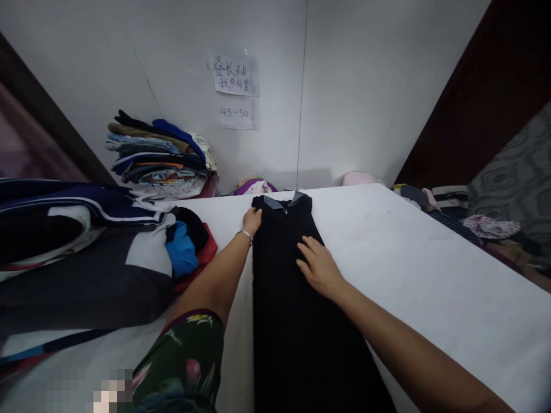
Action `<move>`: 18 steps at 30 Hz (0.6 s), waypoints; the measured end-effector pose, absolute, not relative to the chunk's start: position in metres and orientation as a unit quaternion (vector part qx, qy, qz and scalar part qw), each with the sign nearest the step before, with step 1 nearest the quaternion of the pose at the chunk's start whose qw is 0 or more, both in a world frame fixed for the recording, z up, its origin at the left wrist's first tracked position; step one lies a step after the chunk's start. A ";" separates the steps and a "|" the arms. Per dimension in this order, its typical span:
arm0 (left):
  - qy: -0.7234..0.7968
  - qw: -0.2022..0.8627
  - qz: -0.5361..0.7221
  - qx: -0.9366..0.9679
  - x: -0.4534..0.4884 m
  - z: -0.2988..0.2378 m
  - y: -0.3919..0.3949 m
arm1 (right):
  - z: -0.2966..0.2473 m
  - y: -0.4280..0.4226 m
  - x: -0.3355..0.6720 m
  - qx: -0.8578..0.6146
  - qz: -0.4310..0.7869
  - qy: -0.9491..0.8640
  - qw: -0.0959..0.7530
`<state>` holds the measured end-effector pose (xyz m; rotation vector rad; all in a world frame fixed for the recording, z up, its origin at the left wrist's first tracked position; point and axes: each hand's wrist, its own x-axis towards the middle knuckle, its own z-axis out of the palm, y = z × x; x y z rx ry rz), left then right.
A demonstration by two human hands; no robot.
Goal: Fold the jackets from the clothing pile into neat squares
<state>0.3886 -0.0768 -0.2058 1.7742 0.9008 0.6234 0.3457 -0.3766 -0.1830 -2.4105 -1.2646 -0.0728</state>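
Observation:
A long black collared top (293, 310) lies lengthwise on the white table, its sides folded into a narrow strip. Its grey-blue collar (299, 198) points away from me, and something small and light, like a zip pull, shows at the neck. At the upper left edge, near the shoulder, my left hand (252, 220) is closed on the fabric; the fingertips are partly hidden. My right hand (321, 265) rests flat on the right side of the top with its fingers spread.
Folded clothes (161, 158) are stacked against the wall at the back left. Loose garments (86, 275) heap up at the left, beside a blue cloth (181, 249). More clothes (456, 212) lie beyond the right edge of the white table (430, 269). Handwritten paper signs (236, 77) hang on the wall.

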 end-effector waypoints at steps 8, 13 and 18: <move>0.373 0.431 0.192 0.799 0.323 -0.198 -0.106 | -0.224 -0.380 0.324 -0.861 0.088 -0.485 0.129; 0.376 0.458 0.137 0.794 0.264 -0.198 -0.152 | -0.210 -0.392 0.330 -0.854 0.119 -0.459 0.212; 0.363 0.560 0.091 0.739 0.194 -0.190 -0.202 | -0.213 -0.450 0.337 -0.844 0.100 -0.286 0.443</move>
